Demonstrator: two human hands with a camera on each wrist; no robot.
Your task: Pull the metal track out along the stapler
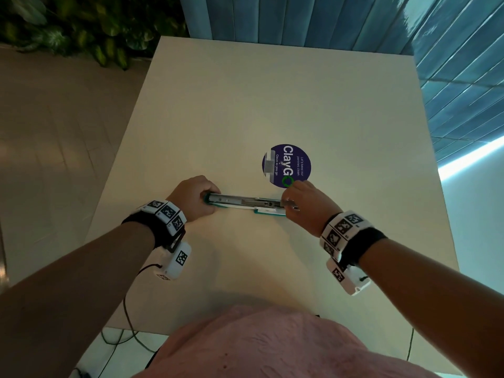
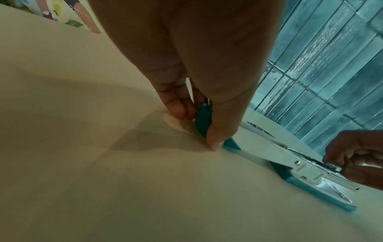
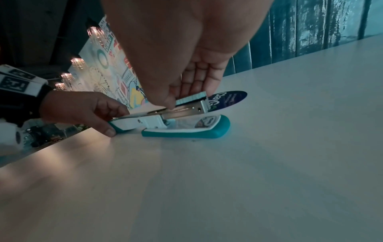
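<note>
A teal and white stapler (image 1: pixel 245 203) lies swung fully open on the cream table (image 1: pixel 259 105). My left hand (image 1: pixel 207 199) grips the teal top cover (image 2: pixel 204 121) at the stapler's left end, thumb tip down on the table. My right hand (image 1: pixel 287 203) hovers over the metal magazine (image 3: pixel 182 113) and pinches a ribbed strip of staples (image 3: pixel 191 99) between thumb and fingers at the magazine's front. The teal base (image 3: pixel 186 133) rests flat under it. In the left wrist view the right hand (image 2: pixel 356 153) sits at the far end of the magazine (image 2: pixel 302 165).
A round dark blue sticker (image 1: pixel 286 166) is stuck to the table just behind the right hand. A teal tiled wall (image 1: pixel 463 64) runs along the far and right sides. Green plants (image 1: pixel 81 28) stand at the far left. Cables (image 1: pixel 128 323) hang at the near table edge.
</note>
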